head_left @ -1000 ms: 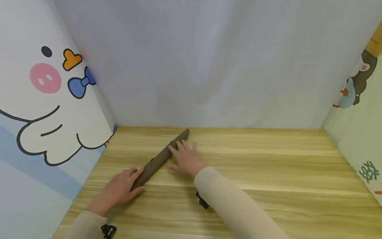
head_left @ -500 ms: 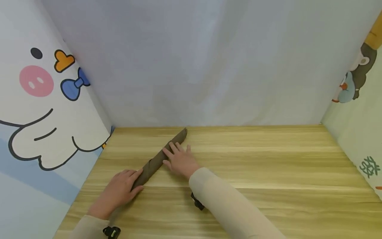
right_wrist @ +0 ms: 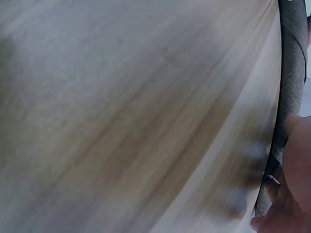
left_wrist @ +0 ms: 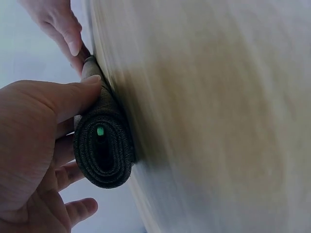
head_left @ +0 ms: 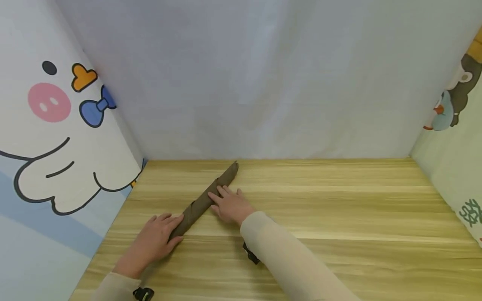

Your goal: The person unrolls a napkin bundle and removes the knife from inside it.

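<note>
A dark grey-brown rolled-up cloth (head_left: 201, 202) lies slantwise on the table, its far tip close to the back wall. Spiral layers show at the near end of the roll (left_wrist: 104, 167) in the left wrist view. My left hand (head_left: 150, 240) holds that near end, thumb on one side and fingers on the other. Farther up, my right hand (head_left: 231, 207) rests on the roll with fingers spread across it. In the right wrist view the right hand (right_wrist: 291, 179) is partly cut off at the frame's edge, against the roll (right_wrist: 291, 92).
The wood-grain table (head_left: 339, 209) stretches to the right of both hands. A pale grey wall sheet (head_left: 263, 83) stands behind it. Cartoon-printed panels flank it, with a white bird (head_left: 30, 167) on the left panel. Each wrist carries a small black camera mount.
My right hand has slid a little down along the roll, toward my left hand. The left hand stays at the near end. The head view has shifted slightly.
</note>
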The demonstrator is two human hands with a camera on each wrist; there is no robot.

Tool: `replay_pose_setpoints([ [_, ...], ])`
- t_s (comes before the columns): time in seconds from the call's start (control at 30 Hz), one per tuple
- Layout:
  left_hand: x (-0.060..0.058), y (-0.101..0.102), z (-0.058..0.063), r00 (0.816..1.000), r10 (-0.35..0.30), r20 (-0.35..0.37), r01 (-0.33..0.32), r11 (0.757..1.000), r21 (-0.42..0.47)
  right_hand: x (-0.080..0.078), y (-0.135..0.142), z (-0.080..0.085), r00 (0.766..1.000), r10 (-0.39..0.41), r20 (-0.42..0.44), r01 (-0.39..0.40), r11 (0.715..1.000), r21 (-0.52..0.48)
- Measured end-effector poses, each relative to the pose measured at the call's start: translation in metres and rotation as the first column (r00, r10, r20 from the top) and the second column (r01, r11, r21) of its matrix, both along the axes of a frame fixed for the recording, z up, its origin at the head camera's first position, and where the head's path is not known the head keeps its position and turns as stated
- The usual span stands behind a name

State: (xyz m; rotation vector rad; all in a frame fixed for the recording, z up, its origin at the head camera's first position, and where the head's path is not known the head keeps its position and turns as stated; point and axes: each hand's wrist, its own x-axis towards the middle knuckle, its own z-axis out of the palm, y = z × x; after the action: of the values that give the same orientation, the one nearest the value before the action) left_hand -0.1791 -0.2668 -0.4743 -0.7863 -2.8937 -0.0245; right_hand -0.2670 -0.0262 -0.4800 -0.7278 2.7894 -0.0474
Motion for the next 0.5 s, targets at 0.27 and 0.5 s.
replay_pose_setpoints([
  [0.27,0.0037,0.0024,0.0005,1.0,0.0,-0.004,0.0,1.0,-0.005,0.0017,0.0001,0.0006,1.0,0.006,0.008,-0.006,1.0,0.004],
  [0.5,0.0052,0.0062,0.001,1.0,-0.004,-0.013,0.004,1.0,-0.013,0.0028,0.0035,0.0018,1.0,0.009,0.011,-0.009,1.0,-0.017],
])
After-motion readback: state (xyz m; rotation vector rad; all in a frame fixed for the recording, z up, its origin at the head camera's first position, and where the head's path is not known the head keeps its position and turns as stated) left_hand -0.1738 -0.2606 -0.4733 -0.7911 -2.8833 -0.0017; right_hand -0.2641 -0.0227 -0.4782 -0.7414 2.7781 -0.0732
